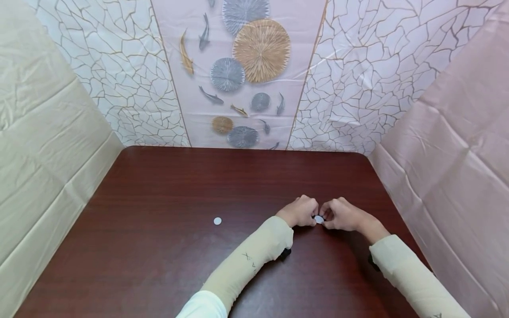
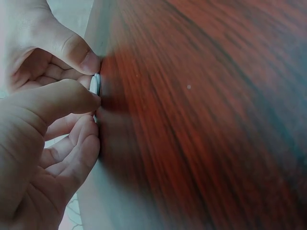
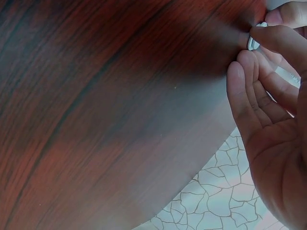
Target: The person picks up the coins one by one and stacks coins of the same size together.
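Observation:
Right of the table's middle, both hands meet at a small white disc (image 1: 319,219) lying at the tabletop. My left hand (image 1: 301,212) pinches its left side with thumb and curled fingers. From the other side my right hand (image 1: 343,215) pinches it, thumb toward the near edge. Seen edge-on in the left wrist view, the white piece (image 2: 94,85) appears layered, like thin discs stacked together. In the right wrist view it (image 3: 253,44) also shows more than one layer, partly hidden by the right thumb. How many layers there are I cannot tell.
A second white disc (image 1: 217,221) lies flat on the dark red-brown wooden table (image 1: 191,185), left of the hands. Patterned cloth (image 1: 338,101) hangs behind the far edge. Plain cloth walls (image 1: 449,145) stand along both sides.

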`<action>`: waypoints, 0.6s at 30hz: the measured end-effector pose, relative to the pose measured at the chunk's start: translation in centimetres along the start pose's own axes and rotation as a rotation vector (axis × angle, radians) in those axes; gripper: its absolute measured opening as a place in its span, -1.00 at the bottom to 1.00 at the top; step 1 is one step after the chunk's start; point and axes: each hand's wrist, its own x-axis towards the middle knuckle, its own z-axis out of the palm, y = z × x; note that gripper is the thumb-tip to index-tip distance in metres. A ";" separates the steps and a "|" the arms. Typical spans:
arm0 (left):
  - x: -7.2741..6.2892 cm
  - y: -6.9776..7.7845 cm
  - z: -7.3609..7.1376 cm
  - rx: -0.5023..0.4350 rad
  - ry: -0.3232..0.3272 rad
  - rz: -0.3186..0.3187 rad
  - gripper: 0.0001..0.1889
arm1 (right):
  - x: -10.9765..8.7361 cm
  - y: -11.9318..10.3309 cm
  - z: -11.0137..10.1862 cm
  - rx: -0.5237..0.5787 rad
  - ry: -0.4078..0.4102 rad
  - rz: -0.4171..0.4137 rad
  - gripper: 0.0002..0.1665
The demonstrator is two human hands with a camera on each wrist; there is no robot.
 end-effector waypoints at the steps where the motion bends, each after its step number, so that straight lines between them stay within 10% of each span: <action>1: 0.0 0.0 0.0 0.000 0.002 0.001 -0.87 | 0.0 0.0 0.0 0.000 0.001 -0.001 -0.82; 18: -0.1 0.4 -0.1 -0.017 -0.008 -0.017 -0.93 | 0.0 -0.2 -0.2 -0.013 -0.022 0.018 -0.82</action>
